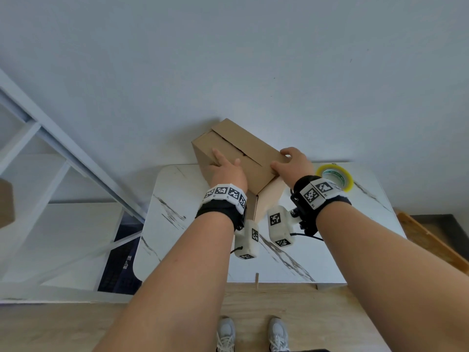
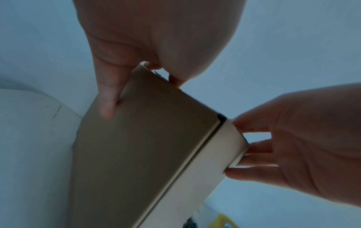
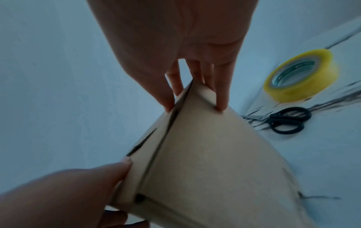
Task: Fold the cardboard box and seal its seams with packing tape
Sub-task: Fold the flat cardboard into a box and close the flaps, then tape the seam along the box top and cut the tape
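The brown cardboard box (image 1: pixel 243 158) is held tilted above the back of the white marble table (image 1: pixel 193 224), close to the wall. Its top flaps are folded down, with a dark open seam between them. My left hand (image 1: pixel 223 163) grips the box's left end: in the left wrist view the thumb (image 2: pixel 107 101) presses the side face while the fingers reach over the top edge. My right hand (image 1: pixel 288 161) holds the right end, fingers over the flap edge and thumb (image 3: pixel 220 95) on the side panel. A yellow roll of packing tape (image 1: pixel 335 176) lies on the table right of the box.
Black scissors (image 3: pixel 283 120) lie on the table in front of the tape (image 3: pixel 300 75). A plain wall rises right behind the table. A white metal frame (image 1: pixel 50 158) stands to the left, and a wooden edge (image 1: pixel 431 245) to the right. My shoes (image 1: pixel 253 334) are on the wood floor.
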